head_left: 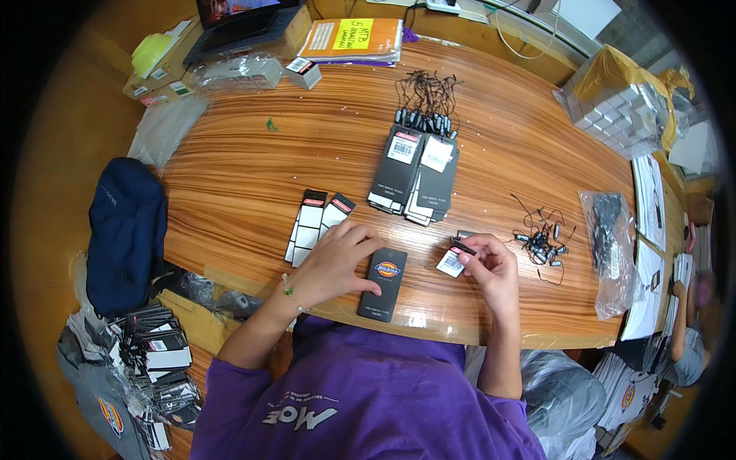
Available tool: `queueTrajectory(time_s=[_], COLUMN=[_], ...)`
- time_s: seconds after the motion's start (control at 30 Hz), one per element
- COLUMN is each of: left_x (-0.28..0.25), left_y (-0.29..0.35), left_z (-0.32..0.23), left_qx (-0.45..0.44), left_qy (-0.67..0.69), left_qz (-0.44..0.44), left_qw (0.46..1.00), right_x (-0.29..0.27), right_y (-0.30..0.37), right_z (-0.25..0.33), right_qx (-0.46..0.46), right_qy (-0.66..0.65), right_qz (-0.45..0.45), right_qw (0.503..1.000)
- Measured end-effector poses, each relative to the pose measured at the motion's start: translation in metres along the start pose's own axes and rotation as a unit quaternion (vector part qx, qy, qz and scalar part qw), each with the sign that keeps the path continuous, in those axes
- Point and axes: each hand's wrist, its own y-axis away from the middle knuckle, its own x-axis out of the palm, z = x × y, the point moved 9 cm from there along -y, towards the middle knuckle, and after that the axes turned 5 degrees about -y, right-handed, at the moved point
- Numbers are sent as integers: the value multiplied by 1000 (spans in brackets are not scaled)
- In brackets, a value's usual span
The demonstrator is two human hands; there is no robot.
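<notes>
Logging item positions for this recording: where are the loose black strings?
In the head view, the loose black strings lie on the right side of the wooden table, between the right hand and a clear plastic bag.

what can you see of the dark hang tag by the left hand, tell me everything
The dark hang tag is a narrow, flat rectangle, apparently stiff card, with a colourful oval logo, small pale print beneath, and what looks like a hole at the top. It lies slightly slanted on the wood-grain table, near the front edge. The thumb of the left hand overlaps its left side.
</notes>
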Motion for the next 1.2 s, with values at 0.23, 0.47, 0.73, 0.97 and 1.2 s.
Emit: queueTrajectory(time_s=[0.23, 0.47, 0.73, 0.97, 1.2], left_x=[-15, 12, 17, 5, 12], left_y=[8, 27, 20, 26, 19], left_z=[-13, 11, -5, 14, 11], left_qx=[32, -171, -154, -196, -161], left_qy=[-26, 474, 479, 483, 488], left_qz=[-66, -67, -89, -148, -111], left_qw=[997, 861, 860, 840, 851], right_x=[5, 49, 68, -51, -135], right_y=[2, 21, 25, 13, 18], right_z=[-21, 3, 14, 48, 76], right_qx=[30, 36, -91, -141, -133], right_qy=[17, -35, 179, 232, 437], right_qz=[20, 108, 10, -177, -248], right_qw=[999, 993, 980, 946, 854])
